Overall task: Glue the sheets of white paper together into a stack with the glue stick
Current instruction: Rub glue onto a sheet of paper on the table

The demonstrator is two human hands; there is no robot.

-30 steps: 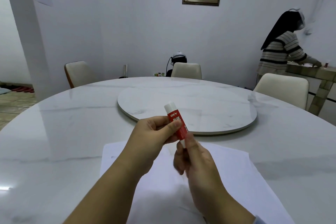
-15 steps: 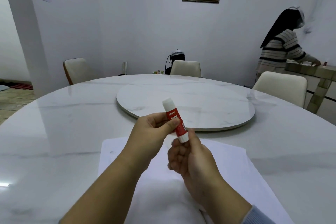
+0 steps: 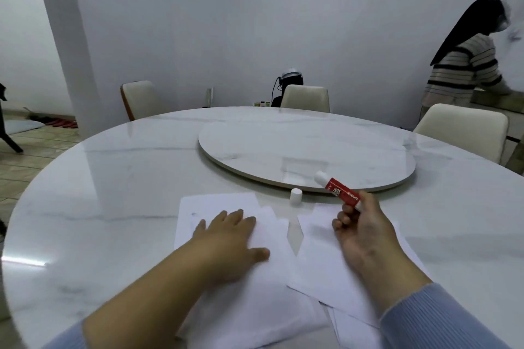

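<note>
**A:** Why is the left hand (image 3: 231, 238) lying flat like that?

**B:** It presses down on the left pile of white paper (image 3: 226, 278) with its fingers straight and spread. I think that is to stop the sheets sliding on the smooth table (image 3: 113, 178).

**A:** And the other hand?

**B:** The right hand (image 3: 365, 235) has its fingers curled round the bottom of the glue stick (image 3: 338, 190). The red tube is up in the air, above the far edge of the right pile of paper (image 3: 326, 263), and it tilts away toward the round turning tray (image 3: 368, 176).

**A:** Why is that little white thing standing by itself?

**B:** That is the cap (image 3: 295, 197). It stands upright on the table, just past the paper, between the 2 piles. It is off so the glue end is bare and ready, and I guess it sits there so it is easy to grab later.

**A:** Is any paper glued yet?

**B:** I cannot tell. The sheets lie in 2 loose, messy piles with a gap between them, so I think the gluing is just about to begin.
</note>
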